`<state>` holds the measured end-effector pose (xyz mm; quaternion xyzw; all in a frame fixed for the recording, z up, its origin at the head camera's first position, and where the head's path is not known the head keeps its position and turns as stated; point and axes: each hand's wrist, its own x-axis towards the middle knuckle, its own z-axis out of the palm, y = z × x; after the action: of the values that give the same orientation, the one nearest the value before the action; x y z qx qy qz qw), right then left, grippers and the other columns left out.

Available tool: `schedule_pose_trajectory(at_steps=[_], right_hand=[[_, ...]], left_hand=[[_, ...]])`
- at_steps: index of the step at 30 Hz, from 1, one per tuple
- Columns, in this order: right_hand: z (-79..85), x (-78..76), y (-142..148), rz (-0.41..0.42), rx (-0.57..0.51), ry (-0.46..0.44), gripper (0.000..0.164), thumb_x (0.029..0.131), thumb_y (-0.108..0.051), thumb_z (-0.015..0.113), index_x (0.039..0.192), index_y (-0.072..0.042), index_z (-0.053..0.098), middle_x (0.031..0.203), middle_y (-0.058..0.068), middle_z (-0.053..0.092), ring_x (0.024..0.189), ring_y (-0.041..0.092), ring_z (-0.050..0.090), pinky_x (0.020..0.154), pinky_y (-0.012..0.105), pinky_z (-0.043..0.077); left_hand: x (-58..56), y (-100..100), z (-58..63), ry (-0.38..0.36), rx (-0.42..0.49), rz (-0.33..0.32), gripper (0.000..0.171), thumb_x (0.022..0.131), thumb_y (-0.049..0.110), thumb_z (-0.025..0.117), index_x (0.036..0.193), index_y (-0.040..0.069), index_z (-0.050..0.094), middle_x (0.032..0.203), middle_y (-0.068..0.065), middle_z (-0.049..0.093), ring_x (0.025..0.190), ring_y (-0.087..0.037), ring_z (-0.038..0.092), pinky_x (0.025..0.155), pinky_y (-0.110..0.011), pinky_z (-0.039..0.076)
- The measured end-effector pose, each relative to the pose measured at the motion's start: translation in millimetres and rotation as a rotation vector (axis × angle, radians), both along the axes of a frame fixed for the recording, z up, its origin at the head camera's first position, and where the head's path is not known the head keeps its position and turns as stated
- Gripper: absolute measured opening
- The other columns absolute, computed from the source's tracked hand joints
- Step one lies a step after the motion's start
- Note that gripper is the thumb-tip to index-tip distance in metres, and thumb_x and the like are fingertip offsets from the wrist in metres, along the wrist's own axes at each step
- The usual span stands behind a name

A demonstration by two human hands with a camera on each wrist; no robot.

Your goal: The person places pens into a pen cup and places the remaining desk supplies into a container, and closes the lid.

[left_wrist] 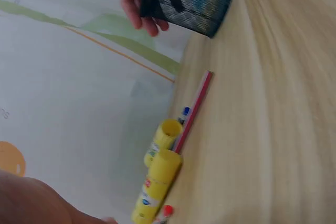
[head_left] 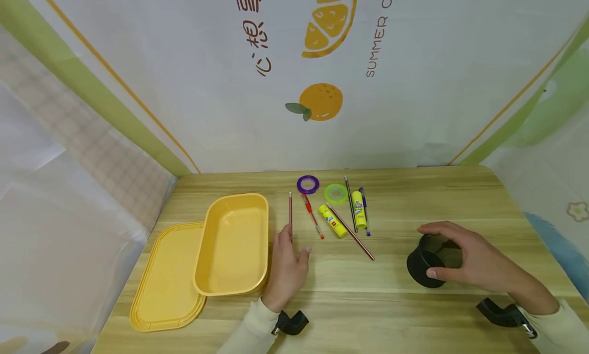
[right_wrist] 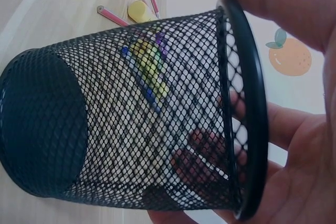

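My right hand grips a black mesh pen holder round its rim, thumb on the near side and fingers on the far side. The holder stands on the right of the table in the head view. My left hand is beside the yellow box, its fingers at the lower end of a dark red pencil and its thumb spread away. To its right lie a red pen, two yellow glue sticks, a second red pencil, a black pencil and a blue pen.
A yellow box stands at the left, partly over its flat yellow lid. Two tape rolls, one purple and one green, lie toward the back. Behind the wooden table hangs a printed cloth.
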<state>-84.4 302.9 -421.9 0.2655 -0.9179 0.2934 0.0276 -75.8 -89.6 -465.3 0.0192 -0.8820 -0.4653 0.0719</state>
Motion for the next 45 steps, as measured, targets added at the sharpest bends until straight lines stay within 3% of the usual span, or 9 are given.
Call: schedule_pose_trajectory(at_steps=[7,12,21,30,39,45], right_hand=[[-2.1,1.6,-1,0.009,-0.030,-0.008,0.078,0.077,-0.029,0.096,0.146,-0.032,0.058,0.144,-0.008,0.061,0.130,-0.017,0.043,0.100,0.003,0.033],[-2.6,1.6,-1,0.008,-0.041,-0.017,0.078,0.078,-0.027,0.096,0.146,-0.032,0.058,0.144,-0.009,0.060,0.130,-0.017,0.044,0.100,0.003,0.032],[-3.6,3.3,-1,-0.005,-0.052,-0.029,0.078,0.078,-0.026,0.096,0.146,-0.033,0.058,0.144,-0.010,0.060,0.129,-0.017,0.044,0.098,0.007,0.035],[-4.1,3.0,-2,-0.020,-0.028,-0.020,0.078,0.078,-0.030,0.096,0.147,-0.035,0.058,0.144,-0.014,0.059,0.128,-0.017,0.044,0.095,0.013,0.042],[-3.7,2.7,-2,-0.016,-0.024,-0.018,0.079,0.078,-0.029,0.096,0.147,-0.035,0.058,0.144,-0.013,0.059,0.128,-0.017,0.045,0.095,0.013,0.042],[-4.3,3.4,0,-0.020,0.000,-0.007,0.081,0.078,-0.029,0.096,0.149,-0.035,0.056,0.146,-0.015,0.057,0.129,-0.018,0.043,0.095,0.013,0.042]], left_hand=[[-9.1,1,-19.2,0.028,-0.067,0.091,0.060,0.097,0.001,0.070,0.150,-0.011,0.043,0.137,-0.032,0.052,0.131,-0.044,0.054,0.112,-0.058,0.045],[-17.6,-3,-23.7,0.042,-0.075,0.116,0.058,0.095,-0.001,0.071,0.147,-0.011,0.047,0.125,-0.027,0.058,0.112,-0.037,0.059,0.099,-0.053,0.051],[-24.3,-4,-25.1,0.017,-0.106,0.112,0.058,0.087,0.000,0.082,0.139,-0.007,0.059,0.114,-0.013,0.068,0.092,-0.019,0.065,0.081,-0.036,0.057],[-23.7,-3,-21.1,0.026,-0.135,0.100,0.055,0.085,-0.001,0.081,0.136,-0.007,0.062,0.108,-0.011,0.073,0.083,-0.015,0.073,0.073,-0.031,0.061],[-24.5,-5,-17.3,-0.020,-0.049,0.099,0.050,0.087,0.001,0.073,0.136,-0.007,0.063,0.107,-0.010,0.078,0.083,-0.011,0.074,0.072,-0.030,0.061],[-24.9,-7,-15.7,-0.044,0.007,0.084,0.051,0.088,0.001,0.072,0.138,-0.008,0.061,0.110,-0.014,0.078,0.086,-0.014,0.075,0.073,-0.030,0.062]])
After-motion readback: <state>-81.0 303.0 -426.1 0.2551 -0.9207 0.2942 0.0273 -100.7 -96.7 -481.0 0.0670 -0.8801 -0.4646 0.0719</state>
